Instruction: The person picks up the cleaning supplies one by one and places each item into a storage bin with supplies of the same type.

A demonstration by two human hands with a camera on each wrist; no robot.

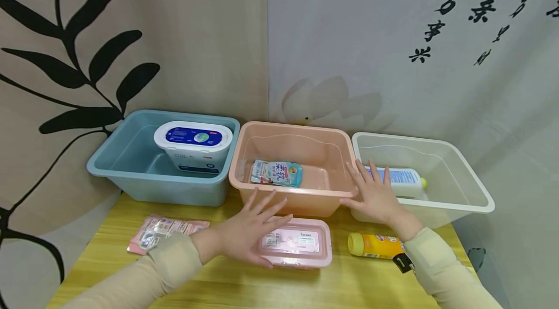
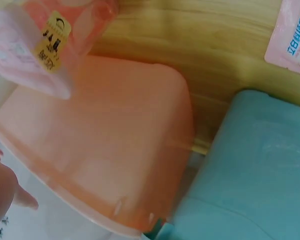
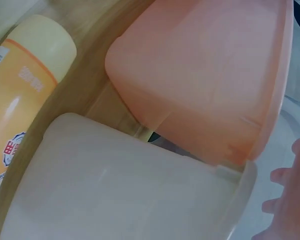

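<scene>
In the head view my left hand (image 1: 249, 234) has its fingers spread, over the left side of a pink lidded box (image 1: 301, 243); whether it touches the box I cannot tell. My right hand (image 1: 376, 198), also with fingers spread, is at the front left rim of the white bin (image 1: 454, 207). It partly hides a white and blue bottle (image 1: 403, 182) lying inside that bin. Between the hands stands the orange bin (image 1: 301, 197), holding a small blue and white packet (image 1: 277, 173). Neither hand grips anything.
At the left, a blue bin (image 1: 144, 183) holds a white tub (image 1: 194, 146) with a blue label. A pink packet (image 1: 163, 231) lies on the wooden table (image 1: 209, 289) near my left forearm. A yellow bottle (image 1: 377, 246) lies beside my right wrist. Behind the bins hangs a printed curtain (image 1: 209, 56).
</scene>
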